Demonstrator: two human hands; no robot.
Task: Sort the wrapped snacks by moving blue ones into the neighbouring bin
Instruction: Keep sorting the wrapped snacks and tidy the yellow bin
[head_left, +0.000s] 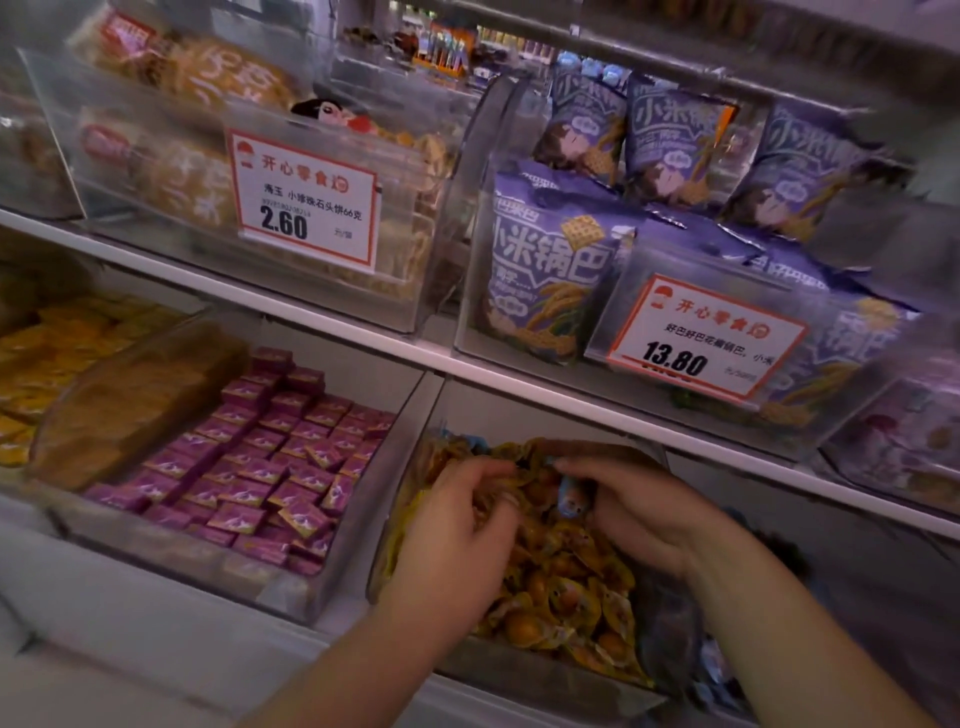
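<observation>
Digging into the clear plastic bin (410, 499) of small orange-and-yellow wrapped snacks (561, 582), both hands were right in the pile on the lower shelf. The left hand (457, 525) had its fingers curled down among the wrappers, though the blur made it impossible to tell whether it held any. The right hand (623, 509) was curled too, and a small blue wrapped snack (571, 501) sat tucked against its thumb and fingers, apparently pinched there, just beside the left hand's fingertips, near the middle of the bin. More blue wrappers (719, 670) showed dimly in the neighbouring clear bin (670, 613) to the right, below the right forearm. To the left sat a clear bin of purple square packets (260, 467). On the shelf above stood purple-blue crisp bags (550, 260) behind a white price tag marked 13.80 (706, 338).
</observation>
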